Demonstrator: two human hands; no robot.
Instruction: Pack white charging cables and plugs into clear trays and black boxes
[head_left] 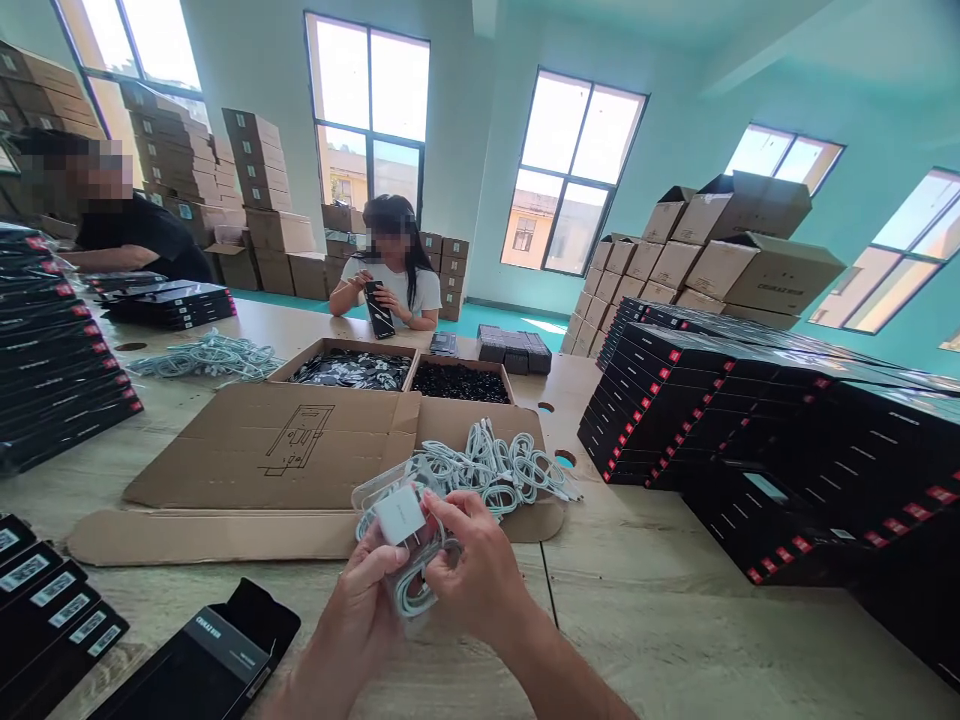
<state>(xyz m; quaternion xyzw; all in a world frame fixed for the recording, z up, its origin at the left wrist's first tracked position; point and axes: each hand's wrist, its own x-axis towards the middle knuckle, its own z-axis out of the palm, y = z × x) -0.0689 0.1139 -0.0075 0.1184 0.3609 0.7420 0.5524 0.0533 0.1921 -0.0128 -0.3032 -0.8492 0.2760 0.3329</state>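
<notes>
My left hand (367, 590) is closed around a clear plastic tray (375, 487), its thumb at the lower edge of a white charger plug (400, 516). A coiled white cable (412, 590) sits at the tray's lower part. My right hand (480, 565) is curled over the right side, index fingertip by the charger's corner and thumb against the cable; part of its grip is hidden. Just beyond my hands, a heap of white cables (495, 465) lies on a flattened cardboard sheet (225, 450). An open black box (202, 660) lies on the table at the lower left.
Black boxes (645, 400) are stacked high on the right, with another stack (60, 360) at left. Shallow cartons of small parts (409, 375) stand beyond the cardboard. Across the table, a person (390, 270) holds a black box; another person (142, 230) works at far left.
</notes>
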